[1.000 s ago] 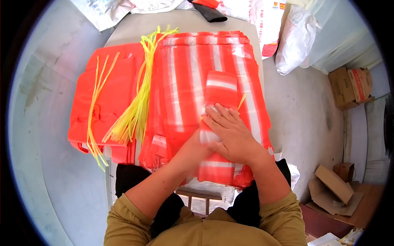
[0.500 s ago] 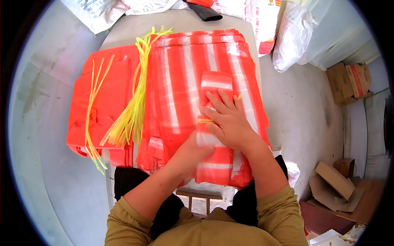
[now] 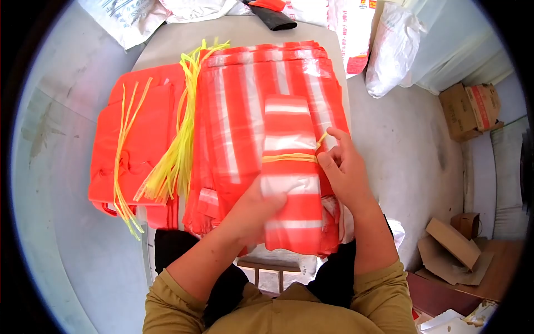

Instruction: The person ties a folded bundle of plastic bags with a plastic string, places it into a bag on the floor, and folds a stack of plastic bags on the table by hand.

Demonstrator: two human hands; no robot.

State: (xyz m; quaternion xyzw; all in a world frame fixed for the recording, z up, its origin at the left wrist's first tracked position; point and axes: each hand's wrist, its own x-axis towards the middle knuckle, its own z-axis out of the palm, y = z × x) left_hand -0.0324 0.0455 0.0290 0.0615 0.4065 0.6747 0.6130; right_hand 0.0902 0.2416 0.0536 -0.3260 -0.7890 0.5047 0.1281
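Note:
A long folded bundle of red-and-white striped plastic bags (image 3: 292,195) lies over a larger stack. A yellow tie (image 3: 289,158) circles its middle, with a short twisted end sticking up at the right edge. My left hand (image 3: 257,206) grips the bundle's lower left side, thumb on top; its other fingers are mostly hidden. At the right edge, my right hand (image 3: 347,167) has index finger and thumb apart, close to the tie's end, with the other fingers curled. Beneath is the flat stack of striped bags (image 3: 239,111).
Left of the stack lie a bunch of yellow ties (image 3: 181,150) and a pile of plain red bags (image 3: 150,100) with a few loose ties (image 3: 123,139) on top. White sacks (image 3: 395,50) are at the back. Cardboard boxes (image 3: 470,114) sit on the floor at right.
My right hand has lifted off the bundle's top and moved to its right edge, uncovering the tie. The bundle has shifted slightly; my left hand stays on its lower left side.

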